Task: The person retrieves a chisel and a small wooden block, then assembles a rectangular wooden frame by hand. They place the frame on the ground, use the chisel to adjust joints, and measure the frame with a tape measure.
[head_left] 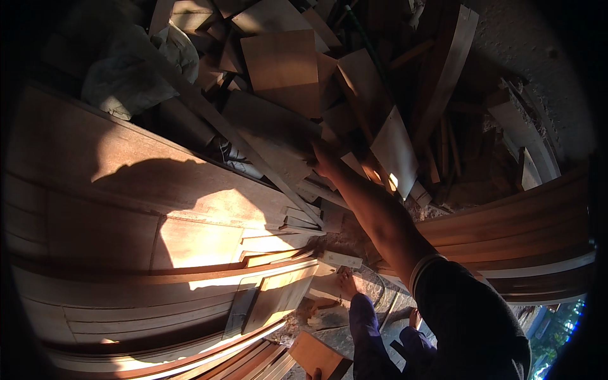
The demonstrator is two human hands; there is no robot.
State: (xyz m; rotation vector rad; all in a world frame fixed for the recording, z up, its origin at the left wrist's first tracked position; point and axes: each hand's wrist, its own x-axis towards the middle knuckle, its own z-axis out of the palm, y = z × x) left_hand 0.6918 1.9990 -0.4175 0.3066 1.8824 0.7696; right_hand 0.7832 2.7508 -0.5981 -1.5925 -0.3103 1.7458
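Observation:
My right arm stretches forward into a heap of wood offcuts. My right hand [322, 159] is at the edge of a shadowed flat board [263, 123]; its fingers are lost in the dark, so whether they grip the board is unclear. At the bottom edge, my left hand [315, 375] shows only its fingertips, closed on a short reddish-brown wooden board [318, 354]. Beyond my right hand lies a square brown wood piece [280, 69]. A pale, pointed offcut [396, 149] leans to its right.
Large wooden panels [101, 221] stand at the left, partly sunlit. Long stacked planks [513, 228] curve along the right. A pale cloth or sack [142, 69] lies at far left, beside a long thin strip [234, 136]. Wood scraps lie around my feet [348, 283].

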